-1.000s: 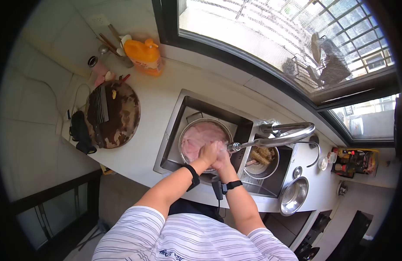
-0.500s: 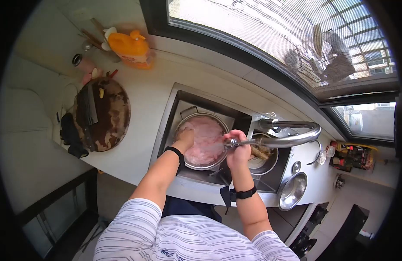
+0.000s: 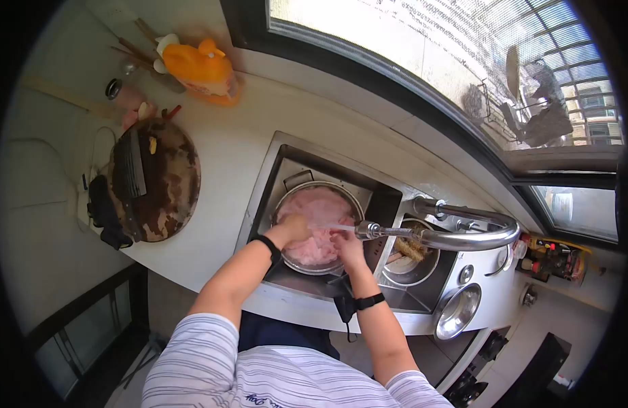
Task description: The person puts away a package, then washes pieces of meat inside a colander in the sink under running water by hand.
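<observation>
Pale pink raw meat (image 3: pixel 312 250) lies in cloudy pinkish water in a round metal pot (image 3: pixel 358 207) with a raised wire handle. My left hand (image 3: pixel 295 228) reaches into the pot from the left, its fingers sunk in the water and hidden. At the pot's right side, my right hand (image 3: pixel 349 248) has its bent fingers closed on some of the meat. Just above that hand is the spout of a curved metal faucet (image 3: pixel 370 230), pointing left over the pot, and a stream of water runs from it. Black bands circle both wrists.
The pot stands in the left basin of a steel sink (image 3: pixel 259 197). A second pot (image 3: pixel 428 270) with a brownish brush-like thing is in the right basin. A metal bowl (image 3: pixel 458 311) sits at the right. Leftward are a round cutting board (image 3: pixel 168 197), a cleaver (image 3: pixel 128 166) and an orange bottle (image 3: pixel 202 70).
My right hand has let go of the faucet spout and moved down left into the pot. My left hand stays in the water, shifted slightly. The view has tilted a little.
</observation>
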`<control>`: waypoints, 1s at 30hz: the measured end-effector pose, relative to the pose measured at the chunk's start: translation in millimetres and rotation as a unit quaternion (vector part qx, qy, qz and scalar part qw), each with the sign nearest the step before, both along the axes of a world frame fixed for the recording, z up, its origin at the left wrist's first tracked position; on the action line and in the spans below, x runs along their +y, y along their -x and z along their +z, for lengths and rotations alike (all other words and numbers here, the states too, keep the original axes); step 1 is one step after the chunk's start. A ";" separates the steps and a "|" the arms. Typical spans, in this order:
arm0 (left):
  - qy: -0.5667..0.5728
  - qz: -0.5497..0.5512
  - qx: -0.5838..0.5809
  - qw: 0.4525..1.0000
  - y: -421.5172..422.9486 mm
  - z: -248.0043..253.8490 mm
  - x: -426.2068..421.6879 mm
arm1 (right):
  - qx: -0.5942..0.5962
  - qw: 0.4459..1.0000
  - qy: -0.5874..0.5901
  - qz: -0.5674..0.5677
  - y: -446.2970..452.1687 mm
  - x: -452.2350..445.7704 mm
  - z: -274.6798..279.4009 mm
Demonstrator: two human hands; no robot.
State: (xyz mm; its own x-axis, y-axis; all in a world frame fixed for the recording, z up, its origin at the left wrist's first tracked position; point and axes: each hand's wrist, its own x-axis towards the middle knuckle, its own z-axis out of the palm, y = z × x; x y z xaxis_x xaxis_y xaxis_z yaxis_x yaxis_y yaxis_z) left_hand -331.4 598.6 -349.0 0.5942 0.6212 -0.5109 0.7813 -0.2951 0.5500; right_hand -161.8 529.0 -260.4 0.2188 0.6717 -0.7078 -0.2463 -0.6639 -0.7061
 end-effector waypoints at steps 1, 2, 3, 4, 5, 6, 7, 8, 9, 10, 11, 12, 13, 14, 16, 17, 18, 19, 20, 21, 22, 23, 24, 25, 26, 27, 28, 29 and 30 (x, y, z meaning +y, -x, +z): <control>-0.005 0.004 0.001 1.000 0.3 15.9 -2.5 | -0.101 0.985 -0.039 0.131 4.7 -2.2 -7.0; 0.037 0.024 -0.088 0.995 -1.5 32.4 -6.5 | -0.199 0.942 -0.077 0.258 7.5 -4.7 -13.3; 0.077 0.043 -0.176 0.980 -3.4 52.4 -8.8 | -0.198 0.941 -0.083 0.262 10.5 -3.2 -12.5; 0.074 0.049 -0.175 0.981 -5.6 67.3 -12.8 | -0.211 0.909 -0.183 0.310 13.3 -2.1 -10.9; 0.092 0.048 -0.226 0.969 -8.3 82.1 -18.6 | -0.219 0.866 -0.279 0.353 16.0 -2.7 -9.4; 0.111 0.046 -0.276 0.953 -10.0 99.0 -23.5 | -0.152 0.891 -0.266 0.334 14.8 -3.5 -9.0; 0.109 0.053 -0.278 0.953 -9.4 122.4 -25.3 | -0.150 0.889 -0.268 0.341 12.8 -0.2 7.5; 0.089 0.053 -0.311 0.945 -6.8 151.0 -26.1 | -0.177 0.871 -0.272 0.369 11.9 5.9 38.2; 0.069 0.054 -0.344 0.935 -4.2 176.4 -27.8 | -0.202 0.852 -0.275 0.397 9.6 10.5 58.0; 0.081 0.066 -0.372 0.922 -2.7 194.7 -30.4 | -0.240 0.820 -0.294 0.428 1.0 7.1 55.7; 0.094 0.079 -0.400 0.908 -2.5 210.5 -33.3 | -0.277 0.785 -0.314 0.455 -7.0 4.1 54.4; 0.077 0.078 -0.445 0.889 -3.9 224.0 -35.6 | -0.268 0.814 -0.287 0.429 -5.6 4.4 67.3; 0.084 0.026 -0.462 0.882 -2.8 240.0 -32.9 | -0.254 0.827 -0.272 0.422 -6.6 7.5 74.3; 0.060 0.023 -0.474 0.878 -4.6 252.2 -35.7 | -0.240 0.840 -0.258 0.413 -7.8 10.8 81.3; 0.031 0.031 -0.489 0.871 0.0 274.3 -38.5 | -0.267 0.789 -0.307 0.461 -3.6 19.4 102.2; 0.075 0.018 -0.528 0.846 3.6 285.7 -36.9 | -0.271 0.780 -0.314 0.469 -11.7 16.0 91.6; 0.118 0.003 -0.566 0.816 6.0 294.8 -35.4 | -0.276 0.770 -0.321 0.477 -17.9 13.8 83.3; 0.114 0.007 -0.569 0.814 10.1 301.2 -33.8 | -0.195 0.845 -0.224 0.444 -22.1 11.9 72.5; 0.106 0.017 -0.560 0.821 16.5 306.0 -32.5 | -0.150 0.875 -0.173 0.426 -31.1 10.7 65.0; 0.098 0.026 -0.550 0.829 22.8 307.6 -31.6 | -0.109 0.901 -0.121 0.401 -34.5 12.2 64.6; 0.097 0.028 -0.549 0.829 26.0 301.7 -31.7 | -0.041 0.941 -0.073 0.329 -27.4 21.2 86.3; 0.135 0.106 -0.557 0.813 27.6 291.2 -32.2 | 0.029 0.967 -0.023 0.251 -23.8 26.1 99.6; 0.174 0.182 -0.560 0.789 30.5 285.3 -32.0 | -0.082 0.943 -0.087 0.311 -27.3 26.6 101.8; 0.274 0.246 -0.458 0.810 39.5 287.7 -25.3 | -0.192 0.900 -0.147 0.363 -28.5 26.4 106.8; 0.118 0.279 -0.523 0.797 34.1 263.9 -25.8 | -0.238 0.886 -0.146 0.371 -27.4 28.5 109.3; 0.220 0.315 -0.467 0.797 33.8 225.9 -26.7 | -0.350 0.820 -0.163 0.422 -38.8 31.1 99.4; 0.304 0.348 -0.404 0.789 43.8 218.5 -19.0 | -0.321 0.872 -0.137 0.343 -38.1 29.2 94.2; 0.144 0.390 -0.323 0.850 35.7 184.8 -21.0 | -0.289 0.915 -0.109 0.261 -36.8 27.9 91.2; 0.100 0.366 -0.263 0.887 39.2 166.8 -17.5 | -0.290 0.915 -0.108 0.258 -38.7 28.4 90.3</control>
